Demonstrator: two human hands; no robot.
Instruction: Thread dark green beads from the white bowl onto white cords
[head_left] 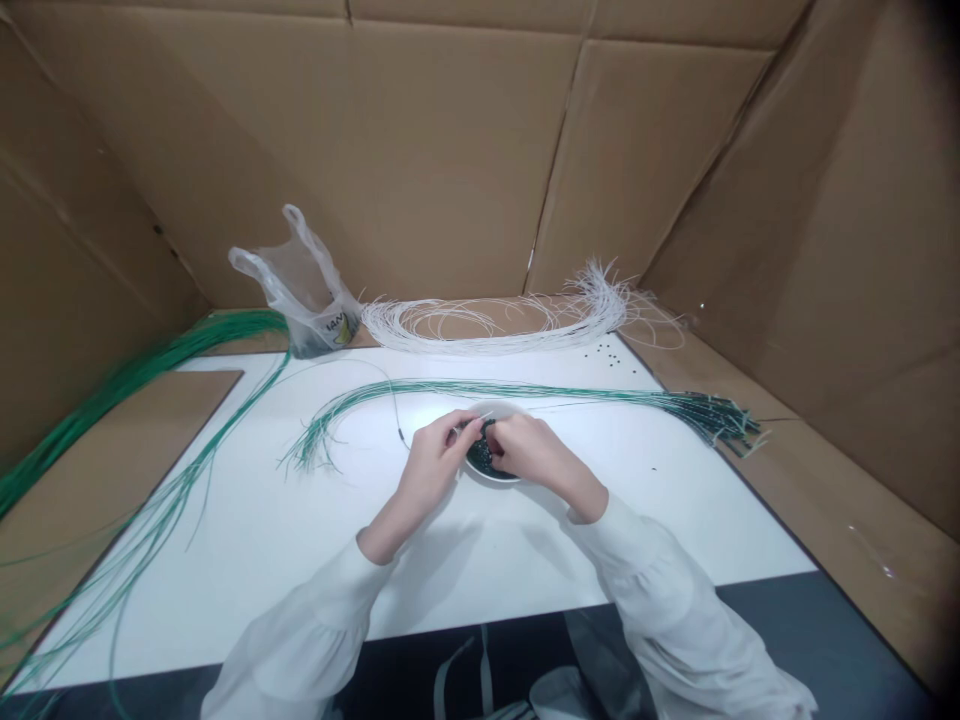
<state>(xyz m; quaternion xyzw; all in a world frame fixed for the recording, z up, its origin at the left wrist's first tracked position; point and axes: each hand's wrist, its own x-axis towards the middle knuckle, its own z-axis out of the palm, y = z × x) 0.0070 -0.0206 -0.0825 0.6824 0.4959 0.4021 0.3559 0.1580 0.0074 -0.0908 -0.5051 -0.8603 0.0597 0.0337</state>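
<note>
I have a round white bowl (501, 479) upright in front of me, small dark beads (480, 456) loose inside; I pinch a thin pale piece (487, 414) above them.

The only lettering I can make out is on the clear plastic bag (304, 285) ahead of me to my left, where 3 dark capital letters (335, 323) seem to read "IAN", beside a small yellowish printed mark (348, 328) too blurred for me to identify.
</note>
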